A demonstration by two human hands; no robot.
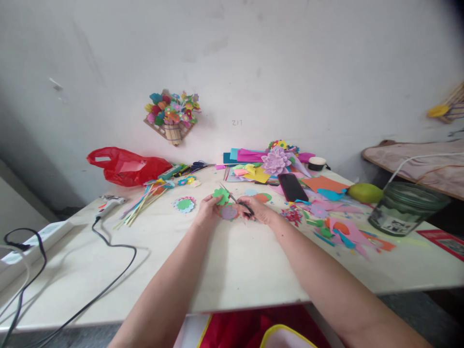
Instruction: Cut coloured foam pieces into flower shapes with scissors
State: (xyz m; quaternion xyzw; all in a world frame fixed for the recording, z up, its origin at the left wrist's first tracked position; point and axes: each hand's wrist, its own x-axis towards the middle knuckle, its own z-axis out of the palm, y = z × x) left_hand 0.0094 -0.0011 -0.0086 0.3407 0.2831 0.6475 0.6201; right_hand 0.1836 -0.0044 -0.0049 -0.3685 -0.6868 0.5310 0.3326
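Pinching 1 flat green flower (219, 195) above the table (239, 270), the left hand (206, 209) has its fingers closed. The right hand (259, 210) curls around 1 pair of scissors (248, 209), blades at the flower's edge. 1 stick pot (173, 135) holds bright blooms (174, 108); 1 crinkly red bag (136, 166) and 1 glass jar (404, 210) sit well apart.

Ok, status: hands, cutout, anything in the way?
Left fingers holding green flower cutout. Right fingers gripping scissors alongside. Purple cutout close by; nothing visibly blocking.
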